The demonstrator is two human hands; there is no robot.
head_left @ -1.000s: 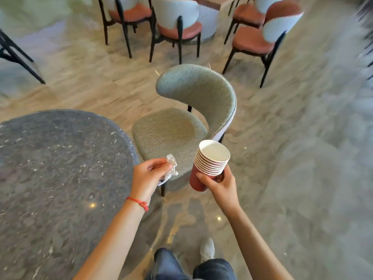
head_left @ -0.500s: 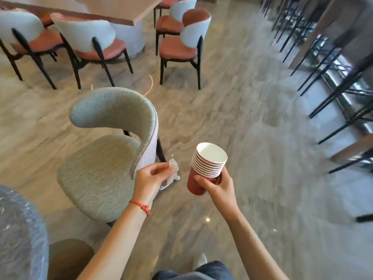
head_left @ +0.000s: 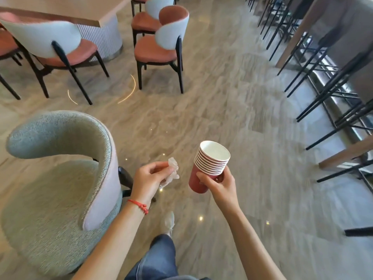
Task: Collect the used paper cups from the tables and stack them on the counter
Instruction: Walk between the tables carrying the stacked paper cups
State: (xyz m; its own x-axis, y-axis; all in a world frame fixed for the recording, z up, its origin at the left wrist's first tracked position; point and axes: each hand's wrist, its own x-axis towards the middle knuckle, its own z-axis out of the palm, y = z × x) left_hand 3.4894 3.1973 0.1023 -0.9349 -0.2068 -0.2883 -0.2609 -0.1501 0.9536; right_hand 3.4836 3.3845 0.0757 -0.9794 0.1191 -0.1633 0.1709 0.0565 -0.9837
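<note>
Starting at nine o'clock, the grey-green chair (head_left: 60, 178) curves its back around just beside the person's left forearm, and past it the left hand (head_left: 149, 178) pinches a crumpled tissue (head_left: 172, 171) between thumb and curled fingers, so that hand is occupied and not free for cups. Moving toward the middle, a trouser leg and a shoe tip show at six o'clock on the pale stone floor (head_left: 222, 98). Just right of centre, the right hand (head_left: 220, 182) grips the stack of paper cups (head_left: 211, 164), fingers and thumb wrapped round the red wall of the outermost cup below the white rims; the stack is nested mouth-up, and its long axis leans with the mouth tipped toward about one o'clock and the base toward seven. The two hands are near each other but apart, tissue and cups not touching. Farther right, from one to three o'clock, a row of black stool legs (head_left: 323, 87) stands under a long raised wooden surface (head_left: 298, 33) (probably the counter, though its top is out of view). Judging from this, the coming move turns on carrying the stack rightward toward two o'clock: the right hand is both the holder and the nearer one to that side, and the tilted stack would need righting before being set down.
</note>
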